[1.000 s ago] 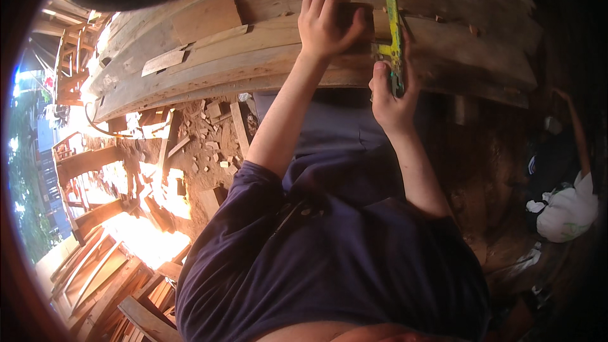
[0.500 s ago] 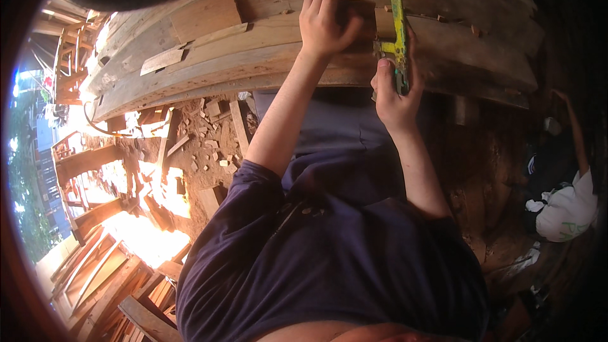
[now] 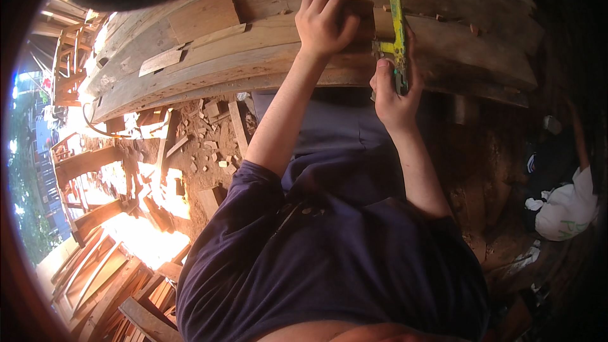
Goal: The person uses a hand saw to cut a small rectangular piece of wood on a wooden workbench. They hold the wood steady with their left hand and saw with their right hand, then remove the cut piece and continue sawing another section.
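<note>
My left hand (image 3: 326,25) is closed over a short wooden piece (image 3: 363,18) on the plank bench (image 3: 253,57), its fingers curled against the wood. Much of that piece is hidden under the hand. My right hand (image 3: 398,98) grips the near end of a hacksaw (image 3: 396,19) with a worn yellow-green frame, the thumb along its left side. The frame points away from me over the bench. Its thin blade shows faintly left of the frame, by the right end of the wooden piece; whether it touches the wood I cannot tell.
Flat offcuts (image 3: 161,62) and small chips lie on the bench. Wood scraps (image 3: 212,111) litter the dirt floor at left, with stacked timber (image 3: 107,278) lower left in bright sunlight. Another person in a white shirt (image 3: 567,212) is at the far right.
My left hand has shifted very slightly left; my right hand and the hacksaw look almost unmoved. The other person's raised arm at the right has moved a little.
</note>
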### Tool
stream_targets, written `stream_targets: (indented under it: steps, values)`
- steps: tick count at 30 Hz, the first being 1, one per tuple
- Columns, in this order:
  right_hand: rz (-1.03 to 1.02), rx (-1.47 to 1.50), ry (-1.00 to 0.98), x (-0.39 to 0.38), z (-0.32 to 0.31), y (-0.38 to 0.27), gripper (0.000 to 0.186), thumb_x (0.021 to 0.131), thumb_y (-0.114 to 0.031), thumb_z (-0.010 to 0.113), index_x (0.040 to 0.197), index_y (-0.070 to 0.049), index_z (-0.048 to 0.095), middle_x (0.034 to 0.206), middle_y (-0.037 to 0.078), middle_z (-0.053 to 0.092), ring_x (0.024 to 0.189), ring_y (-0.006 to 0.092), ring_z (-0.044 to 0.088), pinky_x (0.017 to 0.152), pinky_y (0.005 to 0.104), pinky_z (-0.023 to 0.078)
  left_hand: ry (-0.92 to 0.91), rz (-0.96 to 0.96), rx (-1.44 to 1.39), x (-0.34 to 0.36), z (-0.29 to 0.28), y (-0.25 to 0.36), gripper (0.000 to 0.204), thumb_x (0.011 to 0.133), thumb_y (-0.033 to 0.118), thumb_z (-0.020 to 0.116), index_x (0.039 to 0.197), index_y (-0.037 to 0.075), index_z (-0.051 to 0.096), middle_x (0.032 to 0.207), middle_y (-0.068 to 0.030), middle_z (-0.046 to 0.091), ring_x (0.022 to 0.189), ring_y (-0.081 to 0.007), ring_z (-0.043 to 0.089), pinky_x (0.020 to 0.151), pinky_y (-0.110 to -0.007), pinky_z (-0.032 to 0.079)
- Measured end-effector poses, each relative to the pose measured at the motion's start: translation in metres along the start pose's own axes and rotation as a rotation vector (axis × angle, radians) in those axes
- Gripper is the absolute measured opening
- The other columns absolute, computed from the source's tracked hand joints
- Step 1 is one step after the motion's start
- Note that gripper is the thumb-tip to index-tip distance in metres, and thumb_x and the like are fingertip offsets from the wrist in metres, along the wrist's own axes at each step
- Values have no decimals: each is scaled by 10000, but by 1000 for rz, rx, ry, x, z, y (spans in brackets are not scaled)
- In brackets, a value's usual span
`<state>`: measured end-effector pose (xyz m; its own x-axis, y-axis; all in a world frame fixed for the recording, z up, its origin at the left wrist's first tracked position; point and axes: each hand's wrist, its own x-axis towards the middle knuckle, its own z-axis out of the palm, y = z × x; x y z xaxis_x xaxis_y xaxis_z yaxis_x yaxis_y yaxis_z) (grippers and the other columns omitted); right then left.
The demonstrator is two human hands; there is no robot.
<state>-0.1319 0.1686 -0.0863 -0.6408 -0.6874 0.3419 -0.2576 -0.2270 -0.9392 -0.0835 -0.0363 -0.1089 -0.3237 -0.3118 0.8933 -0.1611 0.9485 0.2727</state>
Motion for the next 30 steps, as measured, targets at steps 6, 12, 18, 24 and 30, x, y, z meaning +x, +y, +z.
stream_targets:
  steps: [6,12,18,24,30]
  values:
    - [1,-12,-4,2,0,1,714,1087,-101,573,1710,-6,237,828,-34,581,615,23,507,560,214,460,8,-23,-31,3,-3,5,223,783,112,692,987,121,782,823,-74,650,748,-310,587,677,-425,504]
    - [25,0,0,0,-2,-4,650,1068,-45,555,1671,12,319,1086,45,637,901,94,594,824,265,501,14,-23,-35,4,-3,7,213,785,119,694,980,116,779,839,-79,664,763,-316,594,684,-425,513]
    - [-7,-3,4,3,-1,-4,682,1075,-65,565,1694,-16,284,977,11,624,760,57,546,686,238,475,2,-35,-26,4,-2,8,183,785,125,693,951,111,768,838,-81,662,769,-320,595,683,-422,514]
    - [43,-2,-13,1,-2,-3,651,1065,-47,569,1665,14,325,1120,59,640,940,106,596,845,273,492,-15,-50,-26,3,-2,6,190,787,141,693,956,109,773,834,-75,667,787,-325,597,710,-431,519]
    - [22,-71,1,-1,1,-3,623,1058,-42,565,1641,42,363,1423,153,609,1221,189,632,1062,334,489,87,-14,-54,26,-47,21,645,812,376,721,1411,144,661,1424,-149,590,1306,-324,482,1076,-501,406]
